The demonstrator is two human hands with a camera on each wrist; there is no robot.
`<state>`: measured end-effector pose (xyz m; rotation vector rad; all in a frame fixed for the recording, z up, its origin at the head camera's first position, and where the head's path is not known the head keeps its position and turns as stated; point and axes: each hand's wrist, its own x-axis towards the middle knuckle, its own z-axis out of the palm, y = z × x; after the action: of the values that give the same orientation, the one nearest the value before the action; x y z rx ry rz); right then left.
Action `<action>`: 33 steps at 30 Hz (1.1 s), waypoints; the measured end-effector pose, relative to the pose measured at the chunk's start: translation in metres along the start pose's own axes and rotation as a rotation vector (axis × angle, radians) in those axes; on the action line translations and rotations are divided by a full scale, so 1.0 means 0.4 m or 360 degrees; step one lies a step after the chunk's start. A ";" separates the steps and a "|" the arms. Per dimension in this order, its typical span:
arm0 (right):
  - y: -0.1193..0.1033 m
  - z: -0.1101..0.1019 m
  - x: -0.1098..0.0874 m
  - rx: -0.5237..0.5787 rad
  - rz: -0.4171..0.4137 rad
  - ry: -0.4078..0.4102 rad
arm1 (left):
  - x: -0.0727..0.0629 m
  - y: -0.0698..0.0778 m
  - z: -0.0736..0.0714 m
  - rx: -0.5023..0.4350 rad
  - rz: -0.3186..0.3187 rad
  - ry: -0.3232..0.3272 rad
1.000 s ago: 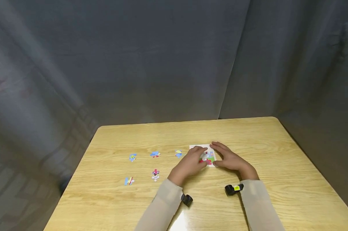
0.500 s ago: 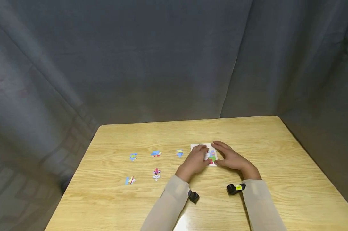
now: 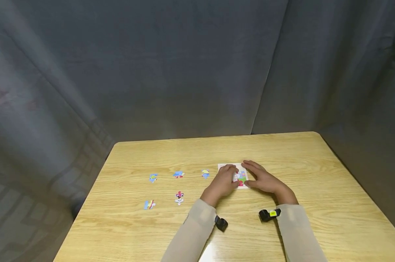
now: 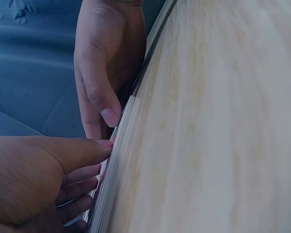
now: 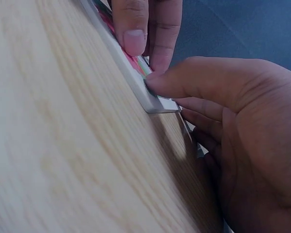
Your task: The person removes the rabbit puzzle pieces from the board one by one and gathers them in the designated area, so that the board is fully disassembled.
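Note:
A small square jigsaw board (image 3: pixel 221 166) with a white rim lies on the table, partly filled with a colourful picture (image 3: pixel 243 178). My left hand (image 3: pixel 221 182) rests over its left part, covering much of it. In the left wrist view its thumb lies straight at the near rim, with the fingers spread over the board. My right hand (image 3: pixel 264 181) spans the right side. In the right wrist view, the right thumb (image 5: pixel 169 85) touches the near right corner while the other fingers reach along the side. No loose piece shows between either hand's fingers.
Several loose jigsaw pieces lie left of the board: a blue and yellow one (image 3: pixel 205 173), a blue one with red (image 3: pixel 179 174), a flower one (image 3: pixel 153 177), a face piece (image 3: pixel 179 198) and a striped one (image 3: pixel 150 204). A grey curtain (image 3: pixel 184 72) hangs behind the table.
My left hand has shifted slightly right across the board, uncovering less of the picture than a second ago. The right hand and the loose pieces look about the same.

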<state>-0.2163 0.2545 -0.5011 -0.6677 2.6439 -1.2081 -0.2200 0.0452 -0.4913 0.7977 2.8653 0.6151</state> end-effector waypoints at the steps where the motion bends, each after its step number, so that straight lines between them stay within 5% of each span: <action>1: 0.002 0.000 0.000 -0.0005 -0.0010 0.0001 | 0.001 0.000 0.002 -0.0005 -0.0005 0.0001; 33: 0.008 0.005 0.002 -0.0001 -0.0051 0.0048 | 0.000 0.019 -0.008 0.0060 -0.0071 0.0067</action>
<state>-0.2175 0.2543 -0.5048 -0.7001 2.6680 -1.2349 -0.2172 0.0501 -0.4854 0.7327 2.9324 0.5816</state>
